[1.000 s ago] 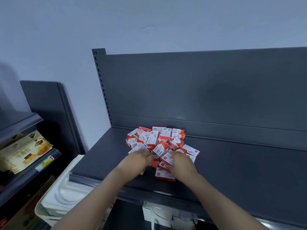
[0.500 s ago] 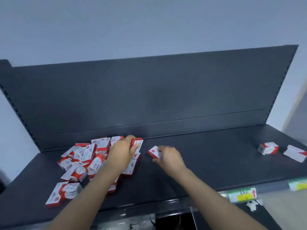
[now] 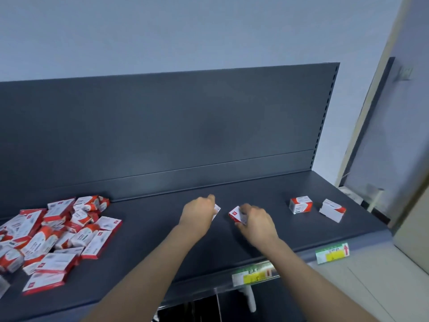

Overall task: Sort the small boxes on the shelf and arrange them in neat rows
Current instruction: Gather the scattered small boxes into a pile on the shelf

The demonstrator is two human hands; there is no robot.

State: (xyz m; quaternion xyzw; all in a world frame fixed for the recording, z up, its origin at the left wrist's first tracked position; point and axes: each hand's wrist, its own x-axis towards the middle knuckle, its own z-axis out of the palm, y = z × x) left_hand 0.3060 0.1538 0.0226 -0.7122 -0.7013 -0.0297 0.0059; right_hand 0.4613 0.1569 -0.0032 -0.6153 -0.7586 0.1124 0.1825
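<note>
In the middle of the shelf [image 3: 162,247], the right hand [image 3: 255,220] grips a red-and-white box [image 3: 235,214]; the left hand [image 3: 199,211] curls round what seems a second box [image 3: 217,209], mostly hidden. The pile [image 3: 58,231] lies at the shelf's left end, two more boxes [image 3: 300,204] near its right edge.

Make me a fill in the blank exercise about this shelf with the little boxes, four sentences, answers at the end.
1. The loose pile of boxes lies at the ___ end of the shelf.
2. The left hand and the right hand each grip one small ___.
3. Beyond the right hand, near the shelf's right end, ___ lone boxes stand apart from each other.
4. The yellow-and-green price tags sit on the shelf's ___ edge.
Missing words: left; box; two; front.
</note>
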